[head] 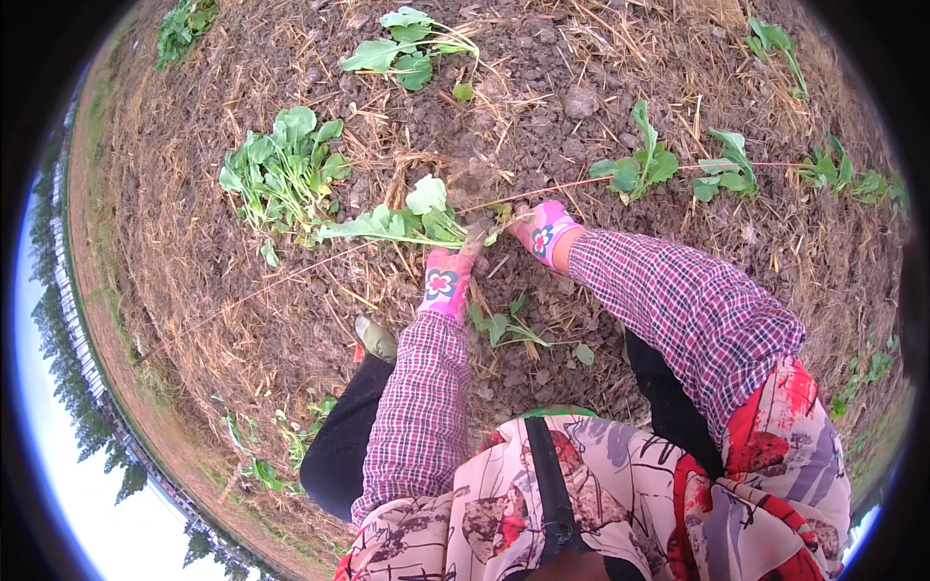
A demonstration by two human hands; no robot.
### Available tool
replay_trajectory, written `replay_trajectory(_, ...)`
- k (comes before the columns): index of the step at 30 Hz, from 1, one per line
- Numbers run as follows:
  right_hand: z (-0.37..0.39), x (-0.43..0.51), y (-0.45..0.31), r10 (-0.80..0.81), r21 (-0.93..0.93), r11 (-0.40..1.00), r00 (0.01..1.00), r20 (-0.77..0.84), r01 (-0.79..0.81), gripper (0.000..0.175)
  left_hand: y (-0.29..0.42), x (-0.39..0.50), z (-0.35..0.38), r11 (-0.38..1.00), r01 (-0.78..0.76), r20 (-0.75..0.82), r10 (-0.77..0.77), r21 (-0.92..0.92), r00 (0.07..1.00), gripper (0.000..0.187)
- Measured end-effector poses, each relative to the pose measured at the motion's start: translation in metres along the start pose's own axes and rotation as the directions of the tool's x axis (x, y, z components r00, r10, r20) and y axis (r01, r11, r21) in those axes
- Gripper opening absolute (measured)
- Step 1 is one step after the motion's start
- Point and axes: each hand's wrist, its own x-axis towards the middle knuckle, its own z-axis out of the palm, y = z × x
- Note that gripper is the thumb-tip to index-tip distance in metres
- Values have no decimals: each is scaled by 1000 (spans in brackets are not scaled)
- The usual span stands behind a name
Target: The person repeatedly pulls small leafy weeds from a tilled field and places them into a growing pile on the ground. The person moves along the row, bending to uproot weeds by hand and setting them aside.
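Observation:
My left hand (449, 279), in a pink glove with a flower print, is closed around the stems of a leafy green seedling (429, 221). The seedling's leaves point away to the left, low over the soil. My right hand (541, 229), in a matching glove, reaches to the stem end of that seedling beside a small yellowish leaf (501, 213). Its fingertips are partly hidden, and their grip cannot be made out. A taut reddish string (563, 187) passes just beyond both hands. Nearer my body, a loose seedling (501, 328) lies on the soil between my forearms.
A heap of seedlings (283, 167) lies to the left, and a smaller bunch (410, 49) farther ahead. Along the string at right stand several seedlings (639, 163). Straw and clods cover the soil (559, 138). My shoe (376, 338) rests left of my left forearm.

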Motion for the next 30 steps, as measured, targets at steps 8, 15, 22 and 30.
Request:
replay_trajectory(8,29,-57,14,-79,87,992,990,-117,89,35,-12,19,29,942,-122,38,116,314,993,34)
replay_trajectory(15,29,-80,29,-50,327,934,959,-280,144,33,-19,26,34,802,-121,14,139,585,990,41)
replay_trajectory(22,19,-35,7,-24,96,993,891,-454,75,60,-23,28,36,744,-152,-53,244,651,968,41)
replay_trajectory(30,42,-30,5,98,1,995,958,-269,-101,52,-17,18,37,654,-48,-83,169,755,982,45)
